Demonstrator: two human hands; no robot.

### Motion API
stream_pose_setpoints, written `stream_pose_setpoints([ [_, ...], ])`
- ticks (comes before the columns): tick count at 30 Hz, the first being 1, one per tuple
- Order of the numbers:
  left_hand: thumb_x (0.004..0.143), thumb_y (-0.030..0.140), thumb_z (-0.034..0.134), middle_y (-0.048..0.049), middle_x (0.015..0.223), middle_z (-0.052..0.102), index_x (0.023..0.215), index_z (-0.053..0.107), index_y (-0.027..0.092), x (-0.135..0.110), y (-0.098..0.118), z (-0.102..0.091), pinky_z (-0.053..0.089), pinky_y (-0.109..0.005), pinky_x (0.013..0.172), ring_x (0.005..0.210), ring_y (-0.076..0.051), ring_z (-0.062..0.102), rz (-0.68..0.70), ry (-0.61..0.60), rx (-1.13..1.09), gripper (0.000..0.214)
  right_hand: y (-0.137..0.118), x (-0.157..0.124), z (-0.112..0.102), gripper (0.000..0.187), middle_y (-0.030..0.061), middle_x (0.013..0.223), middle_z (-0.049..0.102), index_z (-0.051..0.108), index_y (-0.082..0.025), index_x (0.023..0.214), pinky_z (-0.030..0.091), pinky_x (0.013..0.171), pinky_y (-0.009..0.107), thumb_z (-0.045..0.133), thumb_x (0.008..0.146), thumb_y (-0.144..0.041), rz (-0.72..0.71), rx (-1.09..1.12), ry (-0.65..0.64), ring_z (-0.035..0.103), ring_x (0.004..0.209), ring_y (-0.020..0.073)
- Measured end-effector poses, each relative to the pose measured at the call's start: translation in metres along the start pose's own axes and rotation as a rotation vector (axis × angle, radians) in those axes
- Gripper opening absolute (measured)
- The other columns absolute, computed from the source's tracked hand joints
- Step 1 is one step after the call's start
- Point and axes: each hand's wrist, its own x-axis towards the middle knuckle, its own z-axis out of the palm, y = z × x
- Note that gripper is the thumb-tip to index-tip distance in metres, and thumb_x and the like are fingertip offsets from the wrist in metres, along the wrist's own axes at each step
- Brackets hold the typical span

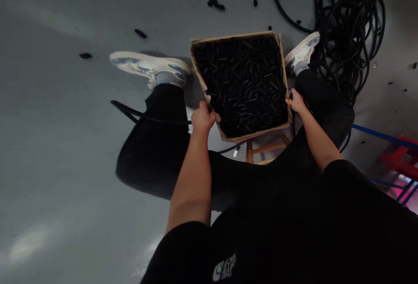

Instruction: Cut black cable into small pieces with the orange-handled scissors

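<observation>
Cardboard box (233, 37): stood open btwn the person's two feet, almost full of short blk tube pcs (244, 81); wooden stool (268, 148) showed below its near edge.
L hand (203, 116): fist closed round a blk hose (160, 120), at the box's L wall, toward the near corner.
Hose in hand: ran out L across the dark trouser leg, bent back on itself at its far-L end; short dark end poked out by the thumb.
R hand (296, 101): fingers wrapped round a small tool w/ orange part (288, 101), right by the box's R wall; tool type too small to tell.
Coiled hose (348, 36): tangled blk heap, far R on the floor, next to the R shoe (302, 52).
Grey floor (58, 145): loose dark pcs (214, 3) scattered, mostly far side.
Red stand (400, 158): R edge, near a blue bar (382, 135); exact type unclear.
</observation>
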Motion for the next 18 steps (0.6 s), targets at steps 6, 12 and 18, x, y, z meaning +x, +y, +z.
stream_pose_setpoints([
  [6,0.115,0.037,0.055,-0.035,0.147,0.084,0.171,0.061,0.008,0.004,-0.007,0.005,0.064,-0.061,0.121,0.144,-0.055,0.081,0.002,-0.053,0.041,0.064,0.001,0.0,0.01,0.037,0.0025,0.098,0.067,0.043,-0.033,0.1,0.065,0.116,0.049,0.076,0.082,-0.036,0.077,0.007,0.012,0.067,0.103,0.0281],
  [12,0.115,0.041,0.057,-0.0397,0.155,0.081,0.17,0.059,0.005,0.018,-0.004,-0.001,0.064,-0.062,0.123,0.149,-0.056,0.079,-0.019,-0.089,0.067,0.066,-0.006,0.014,0.004,0.051,0.006,0.107,0.077,0.061,-0.028,0.128,0.065,0.118,0.053,0.074,0.078,-0.029,0.091,-0.023,0.003,0.076,0.108,0.0326],
  [18,0.116,0.027,0.054,-0.0354,0.157,0.082,0.175,0.062,0.004,0.018,-0.006,-0.004,0.061,-0.057,0.13,0.156,-0.053,0.077,0.1,-0.045,0.037,0.063,-0.004,0.011,-0.001,0.063,0.0118,0.122,0.083,0.069,-0.024,0.149,0.066,0.12,0.053,0.073,0.088,-0.036,-0.036,-0.045,-0.027,0.078,0.116,0.0341],
])
